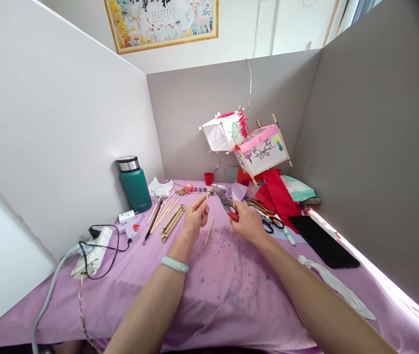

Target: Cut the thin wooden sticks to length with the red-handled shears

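Observation:
Near the middle of the purple cloth, my left hand (pixel 195 215) pinches a short, thin wooden stick (pixel 207 197), its tip pointing up and away. My right hand (pixel 245 220) is closed round the red handles of grey-jawed pliers (pixel 225 200). The jaws point up and left, close to the tip of the held stick; whether they touch it cannot be made out. Another short wooden stick (pixel 208 233) lies on the cloth between my hands. Left of my left hand are several bamboo pieces (pixel 173 223) and thin sticks (pixel 165 213).
A green bottle (pixel 134 184), glue gun (pixel 130 226) and power strip (pixel 93 253) with cables stand at left. Two paper lanterns (pixel 263 150) are at the back. Right are red cloth (pixel 278 194), scissors (pixel 276 222), a black tablet (pixel 323 242) and white cloth (pixel 337 286). Grey partitions (pixel 231 88) surround the table.

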`<action>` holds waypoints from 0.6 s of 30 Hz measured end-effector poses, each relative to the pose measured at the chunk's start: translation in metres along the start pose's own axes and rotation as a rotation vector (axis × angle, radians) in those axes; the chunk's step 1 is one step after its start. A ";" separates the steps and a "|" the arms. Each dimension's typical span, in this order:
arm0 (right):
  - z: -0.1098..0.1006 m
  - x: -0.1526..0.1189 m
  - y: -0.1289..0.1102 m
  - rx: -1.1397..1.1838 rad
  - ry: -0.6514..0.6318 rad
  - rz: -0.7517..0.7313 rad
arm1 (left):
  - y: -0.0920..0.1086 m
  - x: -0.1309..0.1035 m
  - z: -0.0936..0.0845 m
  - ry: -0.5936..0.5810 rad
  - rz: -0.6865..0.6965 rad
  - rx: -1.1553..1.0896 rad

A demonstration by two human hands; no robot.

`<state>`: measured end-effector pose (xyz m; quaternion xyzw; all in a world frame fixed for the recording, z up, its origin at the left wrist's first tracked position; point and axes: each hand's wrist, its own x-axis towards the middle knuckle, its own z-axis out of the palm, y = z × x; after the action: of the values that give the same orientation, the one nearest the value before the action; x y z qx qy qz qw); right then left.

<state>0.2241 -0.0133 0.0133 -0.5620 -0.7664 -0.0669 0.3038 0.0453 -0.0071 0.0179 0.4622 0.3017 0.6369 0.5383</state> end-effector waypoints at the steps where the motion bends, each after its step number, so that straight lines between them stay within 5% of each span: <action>1: 0.000 0.000 0.000 -0.004 0.018 -0.012 | 0.001 0.000 0.000 0.000 -0.006 -0.007; 18: 0.003 -0.004 -0.004 -0.102 0.011 -0.100 | 0.001 0.001 0.001 -0.028 0.042 0.136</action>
<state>0.2203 -0.0170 0.0099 -0.5371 -0.7876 -0.1239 0.2754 0.0456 -0.0067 0.0190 0.5128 0.3269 0.6194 0.4966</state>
